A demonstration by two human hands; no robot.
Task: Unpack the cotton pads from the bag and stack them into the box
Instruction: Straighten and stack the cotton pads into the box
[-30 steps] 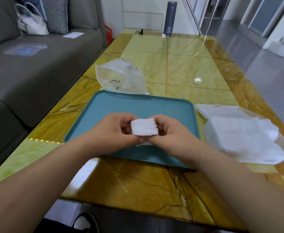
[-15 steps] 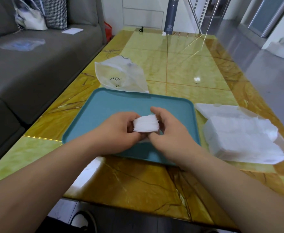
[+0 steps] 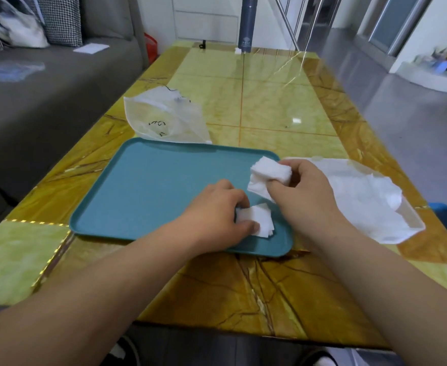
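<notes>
Cotton pads (image 3: 258, 220), previously one stack, are pinched by left hand (image 3: 214, 215) at tray (image 3: 151, 186) near edge; other pads (image 3: 270, 171) are gripped by right hand (image 3: 304, 191) above right edge.

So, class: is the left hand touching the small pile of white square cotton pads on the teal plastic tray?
Touching. The head view shows the left hand pinching the pile of white square cotton pads lying on the teal plastic tray.

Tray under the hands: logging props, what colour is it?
The tray is plain teal, clearest in the head view.
</notes>
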